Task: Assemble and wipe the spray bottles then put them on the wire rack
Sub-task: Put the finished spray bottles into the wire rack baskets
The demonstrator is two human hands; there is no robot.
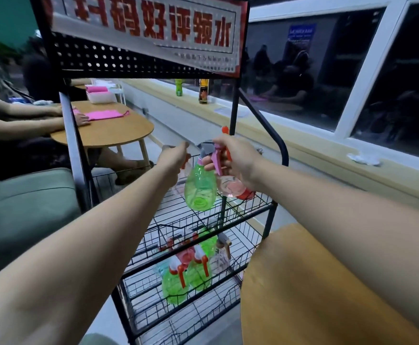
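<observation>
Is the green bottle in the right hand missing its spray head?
No, the green bottle in the right hand carries a pink-and-grey spray head.

Green bottle (199, 189) with pink trigger (216, 161), black wire rack (243, 212), red-lettered sign (151, 28).

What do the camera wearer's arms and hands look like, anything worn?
The left hand and right hand are ungloved; left forearm and right forearm are bare to the frame edge. No sleeves, watch, bracelet or rings visible.
</observation>
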